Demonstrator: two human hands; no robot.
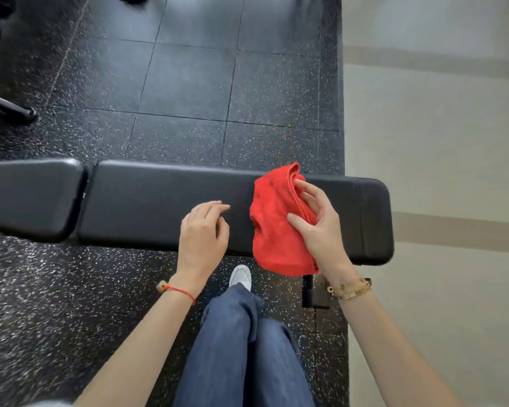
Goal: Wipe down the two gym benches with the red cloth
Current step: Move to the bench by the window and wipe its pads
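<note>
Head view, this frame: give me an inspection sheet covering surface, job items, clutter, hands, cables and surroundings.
Surface: black padded bench, long pad with a second pad at its left end.
Job items: red cloth, bunched, over the long pad's right part and front edge.
Clutter: nothing seen on the pads.
Hands: right hand grips the cloth; left hand over the pad, fingers relaxed, holding nothing.
Cables: nothing seen.
Surroundings: speckled black tile floor; pale floor at right; dark equipment leg at upper left.

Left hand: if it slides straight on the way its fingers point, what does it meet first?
Probably the red cloth held by the right hand; the left hand angles right along the bench pad, though its height is unclear.
</note>
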